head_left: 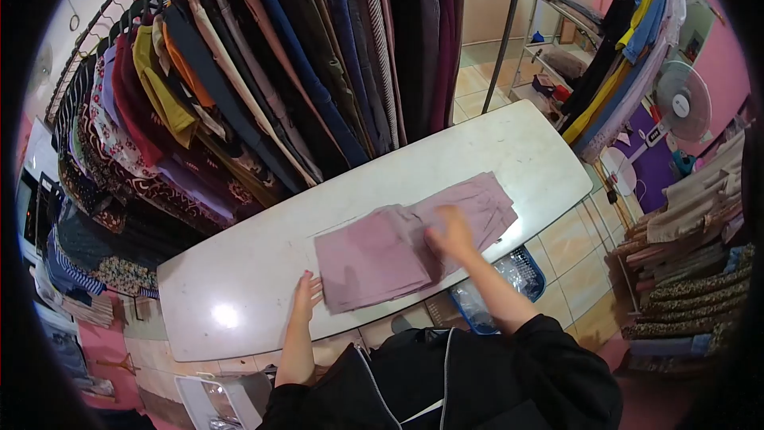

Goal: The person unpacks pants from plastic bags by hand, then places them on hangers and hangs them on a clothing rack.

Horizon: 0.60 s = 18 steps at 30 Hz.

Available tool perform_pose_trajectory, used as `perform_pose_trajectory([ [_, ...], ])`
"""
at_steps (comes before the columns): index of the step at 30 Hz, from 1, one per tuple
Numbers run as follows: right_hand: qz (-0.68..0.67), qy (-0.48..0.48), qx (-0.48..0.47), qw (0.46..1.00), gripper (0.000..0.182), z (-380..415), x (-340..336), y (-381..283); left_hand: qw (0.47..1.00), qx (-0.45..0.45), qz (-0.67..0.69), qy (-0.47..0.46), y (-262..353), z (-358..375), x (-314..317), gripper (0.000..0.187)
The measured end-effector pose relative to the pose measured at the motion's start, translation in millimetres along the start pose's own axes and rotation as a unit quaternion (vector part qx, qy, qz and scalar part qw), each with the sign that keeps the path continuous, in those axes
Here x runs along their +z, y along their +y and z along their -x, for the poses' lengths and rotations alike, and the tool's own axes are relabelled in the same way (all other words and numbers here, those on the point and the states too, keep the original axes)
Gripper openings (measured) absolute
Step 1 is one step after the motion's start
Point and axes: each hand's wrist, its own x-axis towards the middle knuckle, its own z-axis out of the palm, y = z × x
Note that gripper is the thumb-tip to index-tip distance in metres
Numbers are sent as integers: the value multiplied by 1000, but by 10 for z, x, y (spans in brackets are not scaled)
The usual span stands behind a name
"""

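A pair of mauve trousers (374, 259) lies folded on the white table (239, 271), its layers bunched and creased near the middle. The wider folded part is to the left; another part reaches up to the right. My left hand (306, 295) is at the left edge of the cloth, fingers stretched out and apart; whether they touch the fabric is hard to see. Over the right half of the trousers is my right hand (451, 233), smeared by motion, so its fingers do not show clearly.
Racks of hanging clothes (263, 72) line the table's far side. At the near side, a blue basket (537, 275) holds clear plastic packets, and a white bin (199, 398) stands lower left. A fan (680, 103) and more clothes (692, 295) are at right.
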Motion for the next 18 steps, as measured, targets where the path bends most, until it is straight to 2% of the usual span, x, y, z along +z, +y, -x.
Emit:
perform_pose_trajectory([
  [1,22,95,65,993,55,4,-35,282,998,3,-55,6,-87,-97,-110,74],
  [2,105,161,153,969,62,6,-13,673,994,9,-107,13,-115,-179,-168,71],
  [4,55,199,338,918,63,-38,-153,1124,988,8,-151,24,138,23,56,67],
  [5,26,219,370,903,64,-74,-143,1261,985,6,-172,30,228,106,131,67],
  [7,-35,253,432,865,66,-119,-78,1397,978,93,-185,11,-186,-266,-26,70],
  [8,-46,283,496,820,65,-189,-82,1319,972,138,-189,2,-333,-408,-98,71],
  [10,-67,337,610,714,63,-368,-182,1008,962,135,-237,6,-294,-405,-144,73],
  [13,-176,310,534,767,59,-345,-55,1191,937,180,-299,-19,-600,-667,-449,76],
  [14,-229,282,530,766,57,-404,57,1392,925,204,-318,-31,-680,-784,-532,77],
  [16,-328,221,516,760,53,-548,237,1777,939,54,-335,-50,-263,-387,-389,75],
  [17,-321,210,464,798,46,-654,219,1699,938,-22,-341,-58,-5,-165,-308,75],
  [18,-385,217,432,786,41,-779,173,1477,913,6,-408,-29,160,-95,-276,73],
])
